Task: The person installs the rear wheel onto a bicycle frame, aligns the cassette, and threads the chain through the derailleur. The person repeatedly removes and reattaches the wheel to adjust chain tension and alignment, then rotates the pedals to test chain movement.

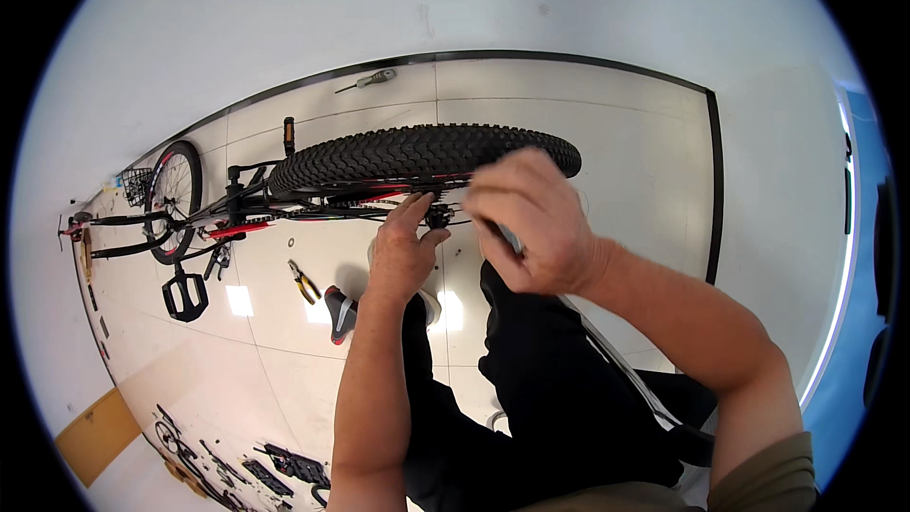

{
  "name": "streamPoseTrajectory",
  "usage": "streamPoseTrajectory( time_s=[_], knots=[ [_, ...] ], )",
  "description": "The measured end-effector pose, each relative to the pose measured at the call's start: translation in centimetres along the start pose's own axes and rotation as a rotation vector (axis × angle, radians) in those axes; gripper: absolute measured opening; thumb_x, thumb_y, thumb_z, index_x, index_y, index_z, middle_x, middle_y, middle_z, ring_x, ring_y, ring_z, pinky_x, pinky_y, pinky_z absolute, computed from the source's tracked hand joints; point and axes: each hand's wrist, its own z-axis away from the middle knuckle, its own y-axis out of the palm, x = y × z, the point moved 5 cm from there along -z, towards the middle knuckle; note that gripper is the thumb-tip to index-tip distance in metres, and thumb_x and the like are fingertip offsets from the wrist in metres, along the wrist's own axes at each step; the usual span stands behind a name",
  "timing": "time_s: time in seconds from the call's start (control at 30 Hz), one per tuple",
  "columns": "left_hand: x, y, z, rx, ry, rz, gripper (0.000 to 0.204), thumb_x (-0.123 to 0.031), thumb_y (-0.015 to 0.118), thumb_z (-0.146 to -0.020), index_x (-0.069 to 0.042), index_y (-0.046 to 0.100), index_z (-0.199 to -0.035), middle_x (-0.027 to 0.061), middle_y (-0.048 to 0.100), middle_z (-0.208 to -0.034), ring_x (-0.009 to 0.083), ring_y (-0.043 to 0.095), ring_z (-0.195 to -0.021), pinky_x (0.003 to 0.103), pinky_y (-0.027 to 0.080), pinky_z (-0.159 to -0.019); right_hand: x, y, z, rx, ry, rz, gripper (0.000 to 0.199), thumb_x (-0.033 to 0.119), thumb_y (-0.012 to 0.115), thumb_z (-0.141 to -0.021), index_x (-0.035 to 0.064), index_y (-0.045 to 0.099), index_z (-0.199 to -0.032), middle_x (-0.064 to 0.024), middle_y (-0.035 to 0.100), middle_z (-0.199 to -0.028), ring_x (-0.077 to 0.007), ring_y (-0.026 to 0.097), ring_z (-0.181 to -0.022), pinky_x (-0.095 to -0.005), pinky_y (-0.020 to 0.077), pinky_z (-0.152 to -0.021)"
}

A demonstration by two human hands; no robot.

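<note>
The knobby rear tyre [408,154] of a black and red bicycle stretches across the middle. My left hand [403,251] is at the rear hub, its thumb and fingers closed around the black rear derailleur [439,216]. Part of the derailleur is hidden by those fingers. To the right of it, my right hand [533,218] is raised in front of the tyre's right end. Its fingers are curled and slightly blurred; whatever lies inside the curl does not show plainly.
Left of my shoe lie pliers [303,282] with yellow and black handles. A screwdriver [370,81] rests beyond the tyre near the wall. The bicycle's front wheel [173,199] and a black pedal [186,294] are at the left. Several dark parts [294,465] are on the floor at lower left.
</note>
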Motion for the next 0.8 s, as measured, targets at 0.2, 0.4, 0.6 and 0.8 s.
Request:
streamPoseTrajectory(
  time_s=[0.2,0.4,0.6,0.8],
  knots=[
    [0.5,-0.6,0.8,-0.078,-0.18,-0.058,0.068,-0.027,0.091,-0.078,0.003,0.066,-0.133,0.0246,0.072,-0.124,0.0379,0.072,-0.108,0.042,0.056,-0.095,-7.5,8.2,14.3,0.481,1.033,-0.285,0.028,0.016,0.07,-0.089,-0.0026,0.073,-0.109,-0.0198,0.074,-0.097,-0.0353,0.071,-0.085,-0.0441,0.0562,-0.078],
    [-0.4,-1.3,0.7,-0.02,-0.306,-0.04,0.067,-0.033,0.092,-0.077,0.004,0.069,-0.127,0.0229,0.076,-0.11,0.0355,0.073,-0.101,0.043,0.057,-0.089,-9.2,15.6,16.0,0.343,1.493,-0.696,0.032,0.019,0.076,-0.09,0.0004,0.075,-0.116,-0.0127,0.075,-0.093,-0.0187,0.068,-0.072,-0.0349,0.054,-0.065],
    [-0.4,-1.3,0.2,0.016,-0.359,-0.035,0.065,-0.033,0.091,-0.077,0.004,0.07,-0.126,0.0236,0.075,-0.113,0.0378,0.072,-0.107,0.044,0.057,-0.094,-9.0,18.6,17.7,0.113,1.734,-0.902,0.03,0.02,0.074,-0.093,0.0007,0.074,-0.117,-0.0077,0.074,-0.091,-0.0145,0.064,-0.067,-0.0324,0.05,-0.058],
    [-0.6,-1.3,0.1,0.019,-0.341,-0.042,0.065,-0.03,0.092,-0.076,0.003,0.07,-0.127,0.0232,0.076,-0.113,0.0356,0.073,-0.108,0.043,0.056,-0.094,-9.7,19.2,18.8,0.024,1.586,-0.885,0.025,0.018,0.069,-0.095,-0.0016,0.075,-0.108,-0.0075,0.073,-0.087,-0.0144,0.065,-0.067,-0.032,0.0517,-0.06]
  ],
)
